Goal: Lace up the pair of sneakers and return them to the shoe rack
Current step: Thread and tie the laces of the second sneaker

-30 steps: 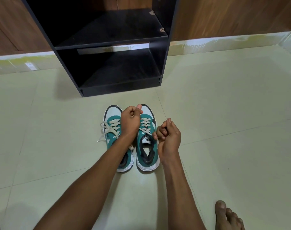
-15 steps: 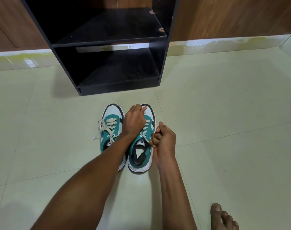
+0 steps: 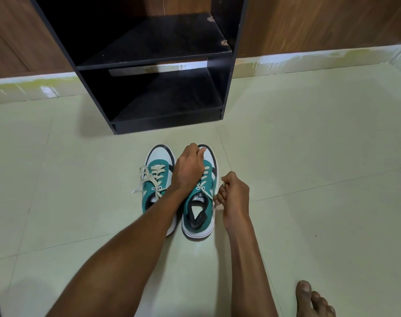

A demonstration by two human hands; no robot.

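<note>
Two teal and white sneakers stand side by side on the pale tiled floor [image 3: 309, 156], toes toward the black shoe rack [image 3: 153, 65]. The right sneaker [image 3: 198, 216] lies between the two hands. Its cream lace [image 3: 205, 191] runs from the top eyelets, off the sneaker's right edge, into the curled fingers of the right hand [image 3: 235, 193], which sits just beside the shoe at its collar. That hand is closed into a loose fist with the lace pinched inside it (a short pale end shows below the fingers [image 3: 220, 196]).

The left hand [image 3: 189, 168] rests over the front of the same sneaker, fingers curled down and nearly closed at the toe cap. Whether it has hold of a lace there cannot be told, since the back of the hand hides the fingertips.

Just left of that hand is the left sneaker [image 3: 157, 177], laced, with loose cream lace ends [image 3: 140, 179] trailing off its outer side onto the floor; the left forearm crosses over its heel.

Beyond the fingers, the rack's two dark shelves stand open against a wooden wall. A bare foot [image 3: 314, 300] shows well behind the right hand.
</note>
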